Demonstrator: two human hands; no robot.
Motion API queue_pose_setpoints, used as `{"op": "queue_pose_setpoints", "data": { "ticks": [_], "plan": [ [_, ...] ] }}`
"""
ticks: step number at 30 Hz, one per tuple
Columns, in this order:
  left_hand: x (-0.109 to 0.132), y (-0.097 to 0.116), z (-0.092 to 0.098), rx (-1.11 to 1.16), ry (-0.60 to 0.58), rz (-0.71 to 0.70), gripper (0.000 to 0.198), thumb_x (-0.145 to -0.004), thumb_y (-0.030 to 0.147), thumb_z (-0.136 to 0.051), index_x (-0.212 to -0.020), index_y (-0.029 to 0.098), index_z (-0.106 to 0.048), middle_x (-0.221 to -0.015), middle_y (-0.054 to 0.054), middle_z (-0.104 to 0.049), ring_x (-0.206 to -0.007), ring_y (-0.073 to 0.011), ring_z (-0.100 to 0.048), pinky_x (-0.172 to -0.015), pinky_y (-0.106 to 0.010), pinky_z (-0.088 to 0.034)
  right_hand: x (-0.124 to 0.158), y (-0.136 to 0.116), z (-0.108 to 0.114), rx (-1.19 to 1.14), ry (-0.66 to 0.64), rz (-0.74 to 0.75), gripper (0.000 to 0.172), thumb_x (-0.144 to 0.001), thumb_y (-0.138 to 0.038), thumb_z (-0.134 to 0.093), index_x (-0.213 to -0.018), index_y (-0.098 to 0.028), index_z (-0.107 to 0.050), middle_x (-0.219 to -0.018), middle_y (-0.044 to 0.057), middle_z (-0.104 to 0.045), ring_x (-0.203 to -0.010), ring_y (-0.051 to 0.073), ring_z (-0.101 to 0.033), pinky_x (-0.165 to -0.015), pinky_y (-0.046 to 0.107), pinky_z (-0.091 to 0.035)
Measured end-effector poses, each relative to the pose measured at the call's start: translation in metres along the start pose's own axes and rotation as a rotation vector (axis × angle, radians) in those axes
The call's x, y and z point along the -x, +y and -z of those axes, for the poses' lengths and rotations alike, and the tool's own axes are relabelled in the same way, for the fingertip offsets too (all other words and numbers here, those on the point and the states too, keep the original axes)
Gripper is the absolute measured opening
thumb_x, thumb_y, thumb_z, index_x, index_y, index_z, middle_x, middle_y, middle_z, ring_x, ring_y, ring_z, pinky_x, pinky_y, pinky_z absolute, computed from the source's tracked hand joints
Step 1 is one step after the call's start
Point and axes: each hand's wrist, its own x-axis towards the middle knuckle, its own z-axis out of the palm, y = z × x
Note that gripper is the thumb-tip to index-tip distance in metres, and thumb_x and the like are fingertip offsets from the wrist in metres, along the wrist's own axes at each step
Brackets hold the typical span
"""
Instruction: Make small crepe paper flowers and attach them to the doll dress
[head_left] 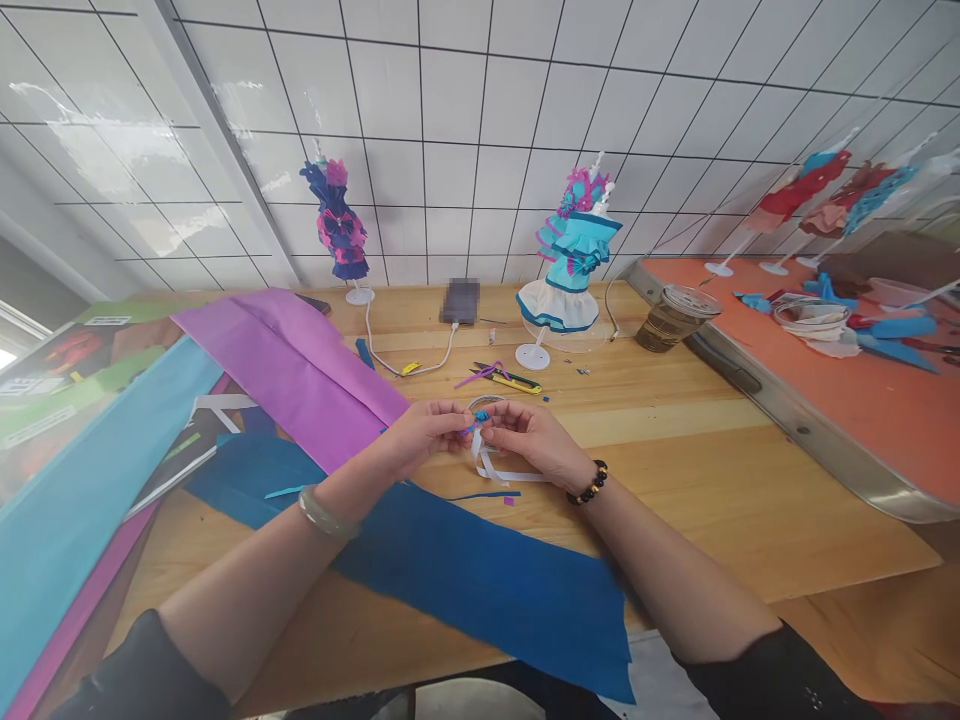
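Observation:
Over the middle of the wooden table (pixel 675 440), my left hand (pixel 420 435) and my right hand (pixel 529 437) meet, fingers pinched together on a small blue crepe-paper piece (pixel 480 417). A white tape strip (pixel 491 468) hangs from it and trails onto the table. Behind my fingers a tape roll (pixel 484 403) is partly hidden. A dark blue crepe sheet (pixel 480 570) lies under my forearms. A purple sheet (pixel 292 370) runs to the left of my left hand.
Two small mannequins stand at the back, one in a dark blue and pink dress (pixel 337 230), one in a turquoise dress (pixel 574 260). Scissors (pixel 506 377), a white cable (pixel 409 365), a cup of brown liquid (pixel 671 320) and an orange tray (pixel 840 390) with scraps lie around.

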Motion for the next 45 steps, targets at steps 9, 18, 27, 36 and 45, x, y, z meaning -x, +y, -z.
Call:
{"op": "queue_pose_setpoints", "data": {
  "ticks": [9, 18, 27, 36, 45],
  "plan": [
    [0.000, 0.002, -0.001, 0.136, 0.004, 0.050, 0.015, -0.068, 0.026, -0.064, -0.068, 0.012, -0.058, -0.060, -0.001, -0.057, -0.056, -0.0083, -0.054, -0.060, -0.023, -0.041, 0.002, -0.005, -0.003, 0.002, 0.076, 0.022, 0.034, -0.064, -0.033, -0.069, -0.091, -0.019, -0.055, -0.085, 0.002, -0.059, -0.065, 0.011, -0.055, -0.059, 0.026, -0.045],
    [0.000, 0.002, 0.001, 0.152, 0.024, 0.014, 0.017, -0.068, 0.026, -0.065, -0.069, 0.011, -0.057, -0.060, 0.000, -0.056, -0.054, -0.0066, -0.052, -0.057, -0.021, -0.040, 0.005, -0.006, -0.005, 0.191, 0.013, 0.069, 0.027, -0.072, -0.043, -0.059, -0.068, -0.016, -0.059, -0.068, 0.001, -0.057, -0.061, 0.012, -0.050, -0.058, 0.027, -0.040],
    [0.000, 0.006, 0.002, 0.178, 0.052, 0.042, 0.016, -0.067, 0.025, -0.065, -0.067, 0.012, -0.056, -0.059, -0.001, -0.056, -0.052, -0.0067, -0.050, -0.053, -0.020, -0.037, 0.004, -0.003, -0.003, 0.351, 0.028, 0.112, 0.023, -0.065, -0.037, -0.066, -0.064, -0.017, -0.055, -0.077, 0.003, -0.056, -0.067, 0.013, -0.051, -0.061, 0.027, -0.043],
    [0.001, 0.005, 0.000, 0.151, 0.033, 0.005, 0.015, -0.068, 0.024, -0.064, -0.068, 0.011, -0.058, -0.059, 0.000, -0.054, -0.054, -0.0057, -0.049, -0.054, -0.018, -0.038, 0.004, -0.004, -0.011, 0.124, -0.038, 0.114, 0.028, -0.077, -0.043, -0.054, -0.094, -0.020, -0.055, -0.075, 0.001, -0.053, -0.057, 0.010, -0.046, -0.053, 0.024, -0.038],
    [0.001, 0.006, -0.002, 0.190, 0.030, 0.031, 0.014, -0.067, 0.023, -0.065, -0.066, 0.011, -0.057, -0.060, -0.001, -0.053, -0.055, -0.0060, -0.049, -0.055, -0.019, -0.039, 0.002, -0.002, -0.008, 0.289, 0.003, 0.141, 0.033, -0.079, -0.049, -0.048, -0.074, -0.017, -0.057, -0.067, 0.000, -0.051, -0.061, 0.011, -0.044, -0.057, 0.024, -0.037]
  ]
}}
